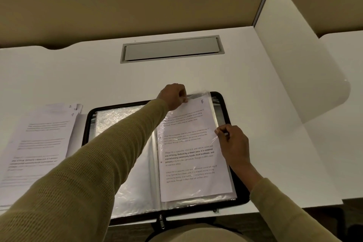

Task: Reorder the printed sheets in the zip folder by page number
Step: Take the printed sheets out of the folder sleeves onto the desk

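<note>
The left hand (173, 96) pinches the top lip of the plastic sleeve (198, 94), apparently to hold its mouth open. The right hand (232, 141) pinches the right edge of the sheet (192, 153) marked 5, probably to steer it along the pocket; whether it also grips the plastic is hard to tell. The sheet lies on the right half of the open zip folder (223, 102), at the near edge of the desk (275, 143). Loose sheets (39, 143) wait just left of the folder, likely unsorted.

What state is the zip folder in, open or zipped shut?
Open. The zip folder lies spread flat on the desk, clear sleeves exposed, sheet marked 5 on its right half.
</note>
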